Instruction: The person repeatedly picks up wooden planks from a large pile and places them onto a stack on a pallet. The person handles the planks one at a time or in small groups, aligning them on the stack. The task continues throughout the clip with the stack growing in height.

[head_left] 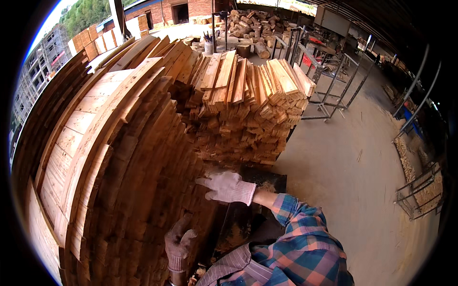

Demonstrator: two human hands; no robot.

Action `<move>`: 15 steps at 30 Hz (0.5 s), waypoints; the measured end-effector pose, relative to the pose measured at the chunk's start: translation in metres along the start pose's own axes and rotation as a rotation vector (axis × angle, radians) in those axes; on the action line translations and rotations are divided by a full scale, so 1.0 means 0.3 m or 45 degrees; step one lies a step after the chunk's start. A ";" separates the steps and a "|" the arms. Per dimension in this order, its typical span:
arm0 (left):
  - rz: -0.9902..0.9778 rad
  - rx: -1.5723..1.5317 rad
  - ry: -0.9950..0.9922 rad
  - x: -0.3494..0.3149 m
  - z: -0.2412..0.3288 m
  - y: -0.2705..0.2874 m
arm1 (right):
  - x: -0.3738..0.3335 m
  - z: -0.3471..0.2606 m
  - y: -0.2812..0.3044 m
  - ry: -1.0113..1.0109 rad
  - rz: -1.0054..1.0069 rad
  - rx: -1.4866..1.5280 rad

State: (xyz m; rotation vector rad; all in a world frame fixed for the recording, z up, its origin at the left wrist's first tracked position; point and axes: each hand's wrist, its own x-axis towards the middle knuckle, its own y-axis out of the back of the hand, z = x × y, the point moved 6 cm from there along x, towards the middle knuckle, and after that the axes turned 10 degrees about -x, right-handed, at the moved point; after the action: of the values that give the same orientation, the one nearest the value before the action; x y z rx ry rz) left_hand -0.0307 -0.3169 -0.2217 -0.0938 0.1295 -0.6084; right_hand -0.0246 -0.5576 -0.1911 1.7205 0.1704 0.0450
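My right hand (226, 187), in a pale knitted glove, reaches leftward at the middle with its fingers stretched out and apart. It is close to the side of a tall stack of wooden planks (143, 162), and nothing shows in it. Lower down, my left hand (179, 242), gloved too, is raised beside the same stack with fingers spread and holds nothing visible. Whether either hand touches the wood I cannot tell. Long boards (98, 124) lie across the top of this stack. Just beyond my right hand stands a second pile of short planks (248, 95), its ends uneven.
Metal frame racks (334, 90) stand on the concrete floor (343, 181) to the right. Cut logs (253, 28) are heaped at the back. A dark, dusty surface (238, 224) lies below my right forearm. Another metal frame (420, 193) is at the far right.
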 end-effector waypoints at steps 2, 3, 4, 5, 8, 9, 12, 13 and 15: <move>-0.122 -0.071 -0.039 0.222 -0.011 -0.176 | -0.033 0.326 -0.044 -0.243 -0.062 0.069; -0.138 -0.081 -0.025 0.341 -0.003 -0.292 | -0.067 0.504 -0.027 -0.380 0.031 -0.011; -0.151 -0.087 -0.012 0.456 0.003 -0.390 | -0.104 0.682 -0.001 -0.513 0.125 -0.091; -0.256 -0.081 0.014 0.581 -0.009 -0.489 | -0.157 0.894 0.020 -0.725 0.258 -0.053; -0.456 -0.405 -0.003 0.990 -0.042 -0.857 | -0.442 1.537 -0.055 -1.047 1.092 0.372; -0.438 -0.404 0.036 1.121 -0.060 -0.945 | -0.503 1.647 -0.071 -1.180 1.186 0.457; -0.349 -0.462 0.011 1.573 -0.052 -1.247 | -0.582 1.916 -0.053 -1.328 1.564 1.698; -0.371 -0.483 0.099 1.656 -0.093 -1.317 | -0.601 1.990 -0.102 -1.374 1.586 1.809; -0.421 -0.425 0.302 1.727 -0.080 -1.503 | -0.701 2.090 -0.112 -1.453 1.715 1.866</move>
State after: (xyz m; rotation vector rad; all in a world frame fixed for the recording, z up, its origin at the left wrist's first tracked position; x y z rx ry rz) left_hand 0.1329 -0.9842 -0.2372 -0.3715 0.4513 -0.9235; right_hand -0.1556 -1.1958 -0.3088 2.5716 -2.2887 -0.1097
